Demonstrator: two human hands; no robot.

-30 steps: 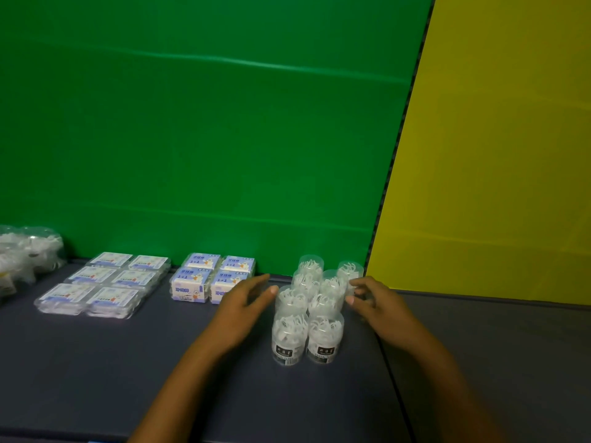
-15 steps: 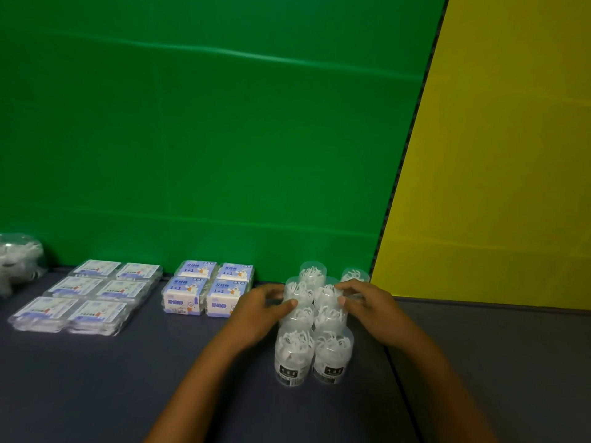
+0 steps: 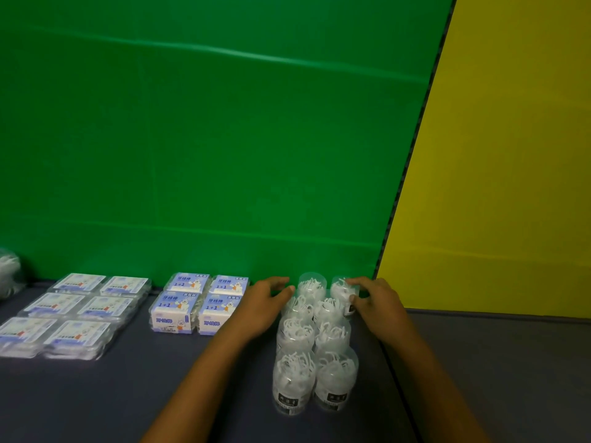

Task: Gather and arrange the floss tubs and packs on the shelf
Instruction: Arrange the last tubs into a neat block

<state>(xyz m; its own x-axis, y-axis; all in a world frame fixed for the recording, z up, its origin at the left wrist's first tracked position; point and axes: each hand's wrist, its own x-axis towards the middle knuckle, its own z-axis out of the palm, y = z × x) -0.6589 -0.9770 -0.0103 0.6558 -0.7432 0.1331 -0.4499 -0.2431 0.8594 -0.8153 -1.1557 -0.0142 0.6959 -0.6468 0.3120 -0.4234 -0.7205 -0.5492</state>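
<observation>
Several clear floss tubs stand in two tight columns on the dark shelf, from the front pair back to the rear pair by the green wall. My left hand lies against the left side of the rear tubs, fingers relaxed, thumb tip touching the column. My right hand presses on the rear right tub with forefinger and thumb tips. Blue-and-white boxed floss packs sit in a two-by-two block just left of my left hand. Flat clear packs lie further left.
A clear bag of white floss picks shows at the far left edge. The green back wall meets a yellow panel right behind the tubs. A seam runs down the shelf just right of the tubs.
Both hands have closed in on the tubs and slid back along the columns to the rear pair. The tubs now stand in straighter, tighter rows.
</observation>
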